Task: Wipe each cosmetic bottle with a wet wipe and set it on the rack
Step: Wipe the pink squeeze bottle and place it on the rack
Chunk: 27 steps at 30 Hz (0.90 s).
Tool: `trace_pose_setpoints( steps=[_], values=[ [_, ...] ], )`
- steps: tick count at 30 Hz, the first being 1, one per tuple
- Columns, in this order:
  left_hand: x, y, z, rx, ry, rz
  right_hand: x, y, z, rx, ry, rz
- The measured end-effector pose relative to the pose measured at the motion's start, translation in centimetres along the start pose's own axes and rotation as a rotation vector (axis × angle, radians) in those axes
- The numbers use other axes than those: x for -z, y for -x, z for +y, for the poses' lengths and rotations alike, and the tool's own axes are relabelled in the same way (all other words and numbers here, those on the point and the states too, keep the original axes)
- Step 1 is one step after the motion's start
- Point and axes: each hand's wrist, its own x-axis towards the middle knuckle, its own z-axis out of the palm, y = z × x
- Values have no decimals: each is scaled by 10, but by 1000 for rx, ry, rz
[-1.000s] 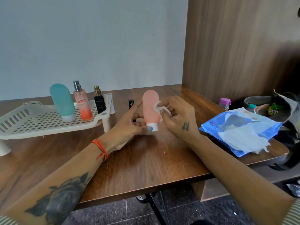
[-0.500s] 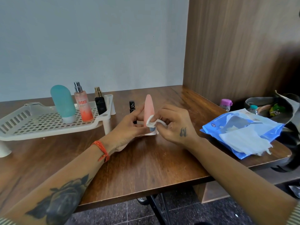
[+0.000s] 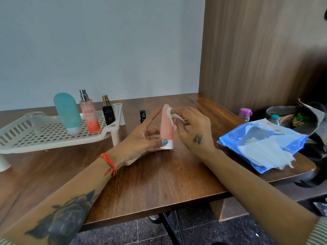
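Note:
A pink squeeze bottle (image 3: 166, 127) stands cap-down on the wooden table (image 3: 159, 177), seen edge-on. My left hand (image 3: 141, 138) pinches its white cap at the base, thumb in front. My right hand (image 3: 190, 128) pinches a small white wet wipe (image 3: 170, 114) and presses it against the top of the bottle. The white perforated rack (image 3: 44, 137) on the left holds a teal squeeze bottle (image 3: 68, 113), a pink spray bottle (image 3: 88, 114) and a small black perfume bottle (image 3: 108, 112). A small black bottle (image 3: 142, 116) stands on the table behind my left hand.
A blue wet-wipe pack (image 3: 261, 147) with a sheet hanging out lies at the right edge. Behind it are a purple-capped bottle (image 3: 245, 114) and a grey bag (image 3: 297, 115) with items. A wooden panel rises along the right side.
My right hand slid the wipe from the lower part of the pink bottle up to its top. Before that, the bottle turned from face-on to edge-on.

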Motion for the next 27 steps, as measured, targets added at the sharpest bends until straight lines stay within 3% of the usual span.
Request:
trace_pose_setpoints(
  steps=[2, 7, 11, 14, 19, 23, 27],
  values=[
    [1, -1, -1, 5, 25, -16, -1, 1, 1, -31, 20, -7],
    [2, -1, -3, -23, 53, -25, 5, 5, -6, 197, 39, -78],
    [3, -1, -3, -22, -1, -48, -2, -1, -1, 41, 71, 13],
    [3, -2, -2, -9, 27, -38, -3, 2, 3, -36, 94, -26],
    [5, -2, -5, -25, 43, -31, 3, 6, -6, 203, 64, -70],
    [6, -4, -6, -27, 7, -45, -3, -1, -2, 19, 61, 28],
    [6, -4, -5, -17, 24, -36, -5, 3, 4, -59, 86, -63]
  ],
)
